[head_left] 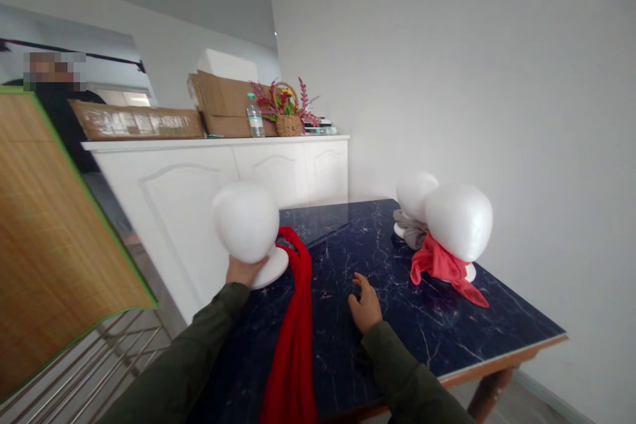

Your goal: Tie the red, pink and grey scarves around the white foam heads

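Three white foam heads stand on a dark blue marbled table (447,334). Far left: a bamboo-patterned panel (50,212) with a green edge leans tilted, and a metal rack (99,361) lies below it. Behind the panel stands a person in dark clothing (62,112), partly hidden. Along the far wall runs a white sideboard (199,185). It bears flat cardboard (136,120), stacked cardboard boxes (226,106), a water bottle (255,116) and a wicker basket of flowers (288,116). At the table's left edge stands the near foam head (247,222), upright on its round base. The left hand (243,271) is closed around its neck from below, thumb and fingers wrapped just under the bulb. Just right of the base lies a red scarf (293,338). It is looped at the far end and runs in a folded band toward the near table edge; I cannot tell whether it touches the base. Right of the scarf, apart from it, the right hand (365,305) rests on the tabletop, unclenched, fingers spread, holding nothing. Further right and farther back stands a second foam head (416,193) with a grey scarf (411,233) bunched at its neck. Just beside it, nearer, is a third foam head (460,222) with a coral scarf (442,268) tied at the neck, its tail trailing on the table.
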A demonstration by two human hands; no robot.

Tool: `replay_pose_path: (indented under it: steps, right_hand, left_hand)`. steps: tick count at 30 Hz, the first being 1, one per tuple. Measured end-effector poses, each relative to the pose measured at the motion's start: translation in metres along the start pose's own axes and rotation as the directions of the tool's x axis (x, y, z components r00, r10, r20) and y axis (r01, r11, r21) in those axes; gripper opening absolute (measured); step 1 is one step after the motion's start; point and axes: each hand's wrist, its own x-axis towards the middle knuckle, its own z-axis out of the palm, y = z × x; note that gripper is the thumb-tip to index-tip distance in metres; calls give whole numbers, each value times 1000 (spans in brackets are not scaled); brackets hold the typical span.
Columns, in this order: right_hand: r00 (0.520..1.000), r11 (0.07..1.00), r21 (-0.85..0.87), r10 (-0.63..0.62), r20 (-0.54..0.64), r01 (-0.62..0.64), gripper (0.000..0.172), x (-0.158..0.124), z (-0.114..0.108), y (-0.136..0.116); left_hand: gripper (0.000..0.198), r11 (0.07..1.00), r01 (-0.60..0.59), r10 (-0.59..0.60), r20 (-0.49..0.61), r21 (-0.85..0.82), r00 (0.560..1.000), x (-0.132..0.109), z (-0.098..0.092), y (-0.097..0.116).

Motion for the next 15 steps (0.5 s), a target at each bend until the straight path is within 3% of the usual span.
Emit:
replay_pose_path:
  steps: [3, 6, 15]
  right_hand:
    - [999, 1000, 3, 2, 42, -2, 53, 0, 2, 0]
    - [999, 1000, 0, 10, 45, -10, 54, -1, 4, 3]
    - [999, 999, -3, 49, 3, -49, 55, 2, 4, 12]
  left_hand:
    - [74, 995, -2, 8, -58, 100, 998, 12, -7, -26]
    - [80, 989, 4, 7, -72, 149, 997, 22, 5, -39]
    - [96, 981, 122, -113, -64, 153, 992, 60, 48, -45]
